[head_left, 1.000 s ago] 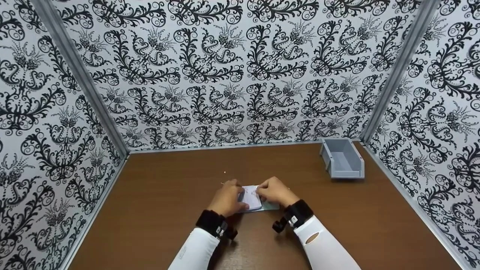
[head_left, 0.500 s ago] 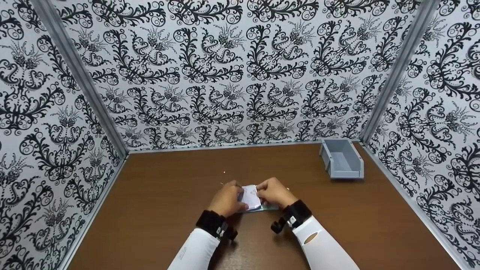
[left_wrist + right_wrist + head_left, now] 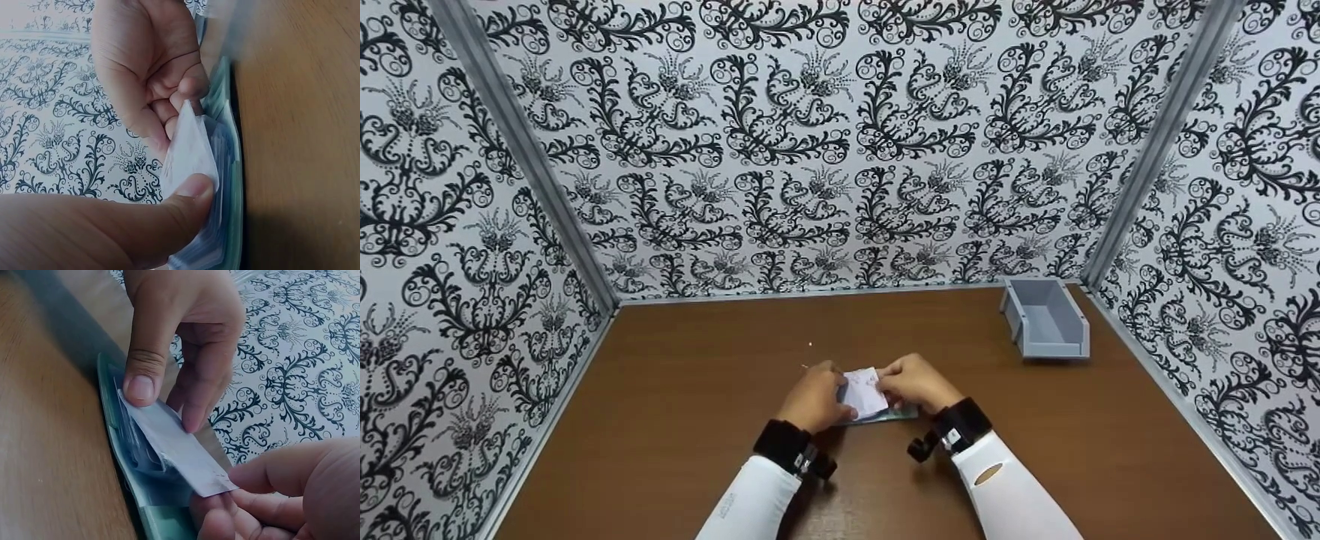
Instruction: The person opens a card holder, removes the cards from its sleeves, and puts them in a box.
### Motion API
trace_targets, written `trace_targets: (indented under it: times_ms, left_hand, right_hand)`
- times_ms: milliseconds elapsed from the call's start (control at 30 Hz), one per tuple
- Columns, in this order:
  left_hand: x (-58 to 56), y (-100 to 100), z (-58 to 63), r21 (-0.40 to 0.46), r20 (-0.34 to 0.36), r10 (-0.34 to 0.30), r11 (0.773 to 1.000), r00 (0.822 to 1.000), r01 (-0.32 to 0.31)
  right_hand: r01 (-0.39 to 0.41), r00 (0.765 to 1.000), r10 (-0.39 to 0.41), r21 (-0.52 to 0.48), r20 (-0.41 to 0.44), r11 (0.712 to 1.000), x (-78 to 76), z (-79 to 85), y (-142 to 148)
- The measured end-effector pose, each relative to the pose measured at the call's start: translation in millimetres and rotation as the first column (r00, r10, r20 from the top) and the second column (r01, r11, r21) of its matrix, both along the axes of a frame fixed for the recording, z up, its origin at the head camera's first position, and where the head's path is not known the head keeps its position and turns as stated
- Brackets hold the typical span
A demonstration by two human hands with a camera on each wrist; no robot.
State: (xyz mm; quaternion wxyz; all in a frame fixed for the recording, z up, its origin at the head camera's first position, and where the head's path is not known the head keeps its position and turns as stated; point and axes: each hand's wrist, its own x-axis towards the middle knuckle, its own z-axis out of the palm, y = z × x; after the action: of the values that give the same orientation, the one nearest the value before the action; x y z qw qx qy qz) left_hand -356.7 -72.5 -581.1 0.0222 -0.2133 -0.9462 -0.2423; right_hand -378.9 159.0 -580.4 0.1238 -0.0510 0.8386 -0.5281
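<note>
A green card holder (image 3: 169, 521) with a stack of clear plastic sleeves (image 3: 135, 444) lies open on the brown table. Over the sleeves is a white paper slip (image 3: 862, 391), its right side raised and slightly bent. My left hand (image 3: 812, 397) grips the holder's left part, its thumb (image 3: 196, 187) pressing on the slip. From the other side, my right hand (image 3: 916, 382) pinches the slip's corner between thumb and fingers, as the right wrist view shows. The holder's green right part (image 3: 901, 413) shows below my right hand.
A grey plastic bin (image 3: 1044, 319) stands at the table's back right corner. Tiny pale specks (image 3: 810, 344) lie beyond my left hand. Patterned walls (image 3: 825, 150) enclose the table at the back and both sides.
The slip's right side has lifted and tilted away from the sleeves under my right fingers. My left hand has stayed in place, and the right hand has shifted only slightly.
</note>
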Motion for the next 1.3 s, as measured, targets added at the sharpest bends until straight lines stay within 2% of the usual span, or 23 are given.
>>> trace_targets:
  times_ms: [400, 700, 967, 1300]
  left_hand:
    - [1.6, 1.3, 0.5, 0.014, -0.002, 0.006, 1.000, 1.000, -0.006]
    - [0.6, 1.1, -0.1, 0.015, 0.003, 0.018, 1.000, 1.000, -0.018]
    - [-1.2, 0.5, -1.8, 0.017, 0.006, 0.025, 1.000, 1.000, -0.025]
    - [-1.6, 1.1, -1.4, 0.016, 0.019, 0.024, 1.000, 1.000, -0.024]
  right_hand:
    - [-0.016, 1.000, 0.017, -0.007, 0.025, 1.000, 4.4, 2.6, -5.3]
    - [-0.017, 1.000, 0.018, 0.047, -0.015, 0.999, 3.1, 0.8, -4.7]
    - [0.027, 1.000, -0.026, 0.023, -0.007, 0.999, 1.7, 1.3, 0.1]
    - [0.048, 0.999, -0.048, 0.075, 0.001, 0.996, -1.3, 3.7, 3.6]
